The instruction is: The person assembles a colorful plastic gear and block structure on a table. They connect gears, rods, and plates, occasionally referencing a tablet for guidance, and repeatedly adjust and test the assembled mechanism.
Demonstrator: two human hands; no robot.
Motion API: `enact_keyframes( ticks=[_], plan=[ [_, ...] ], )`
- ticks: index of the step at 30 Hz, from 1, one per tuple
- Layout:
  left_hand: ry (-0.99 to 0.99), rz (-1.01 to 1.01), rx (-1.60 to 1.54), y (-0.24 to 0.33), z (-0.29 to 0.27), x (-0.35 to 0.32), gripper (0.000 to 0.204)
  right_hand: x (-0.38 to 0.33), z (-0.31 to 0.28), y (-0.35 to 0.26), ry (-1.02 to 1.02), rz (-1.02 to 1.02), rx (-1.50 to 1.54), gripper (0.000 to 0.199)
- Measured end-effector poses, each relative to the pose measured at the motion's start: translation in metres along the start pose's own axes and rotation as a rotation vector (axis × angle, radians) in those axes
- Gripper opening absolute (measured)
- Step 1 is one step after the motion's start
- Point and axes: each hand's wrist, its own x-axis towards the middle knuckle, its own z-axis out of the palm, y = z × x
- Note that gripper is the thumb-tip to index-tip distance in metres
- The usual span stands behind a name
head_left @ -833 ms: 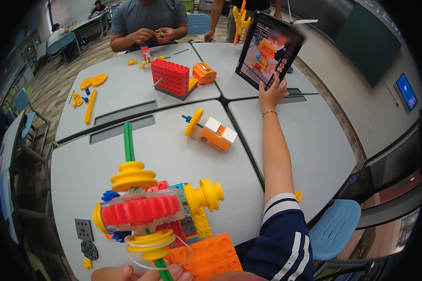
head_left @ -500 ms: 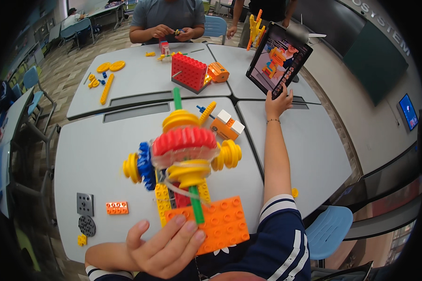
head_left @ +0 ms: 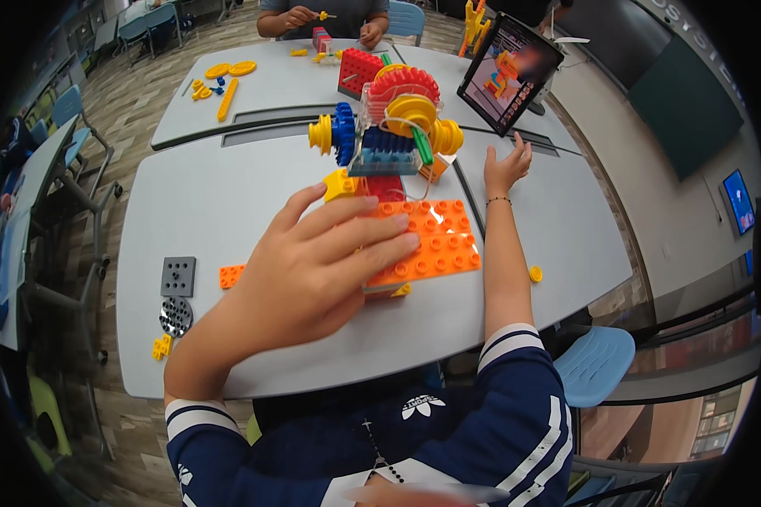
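My left hand (head_left: 313,262) lies across the orange studded plate (head_left: 435,245) of a building-brick model, its fingers stretched out over the studs. From the far end of that plate rises a clear block frame (head_left: 385,156) carrying a red gear (head_left: 404,84), a blue gear (head_left: 342,133), yellow pulleys (head_left: 412,115) and a green axle (head_left: 422,145). A yellow brick (head_left: 341,183) sits by my thumb. My right hand (head_left: 507,169) is open just below the bottom corner of a propped-up tablet (head_left: 510,74), fingers loosely spread. The plate's left part is hidden under my left hand.
Grey plates (head_left: 177,276), a round grey piece (head_left: 176,316) and a yellow piece (head_left: 161,346) lie at the left. Yellow discs (head_left: 243,68) and a yellow beam (head_left: 227,100) are farther back. Opposite, a person (head_left: 323,19) handles small bricks. A blue chair (head_left: 596,363) stands at right.
The model has moved away from me and turned, with my left hand now flat over its plate. My right hand has drawn back from the tablet's screen. The view has shifted.
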Motion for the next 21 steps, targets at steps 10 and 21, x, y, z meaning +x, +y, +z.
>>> enact_keyframes(
  ticks=[10, 21],
  plan=[
    [0.146, -0.053, -0.011, -0.031, -0.023, -0.009, 0.045, -0.038, -0.041, -0.029, -0.055, -0.253, 0.095, 0.069],
    [0.148, 0.001, -0.073, -0.04, -0.011, -0.01, 0.04, -0.063, -0.087, -0.059, -0.185, -0.13, 0.247, 0.063]
  ],
)
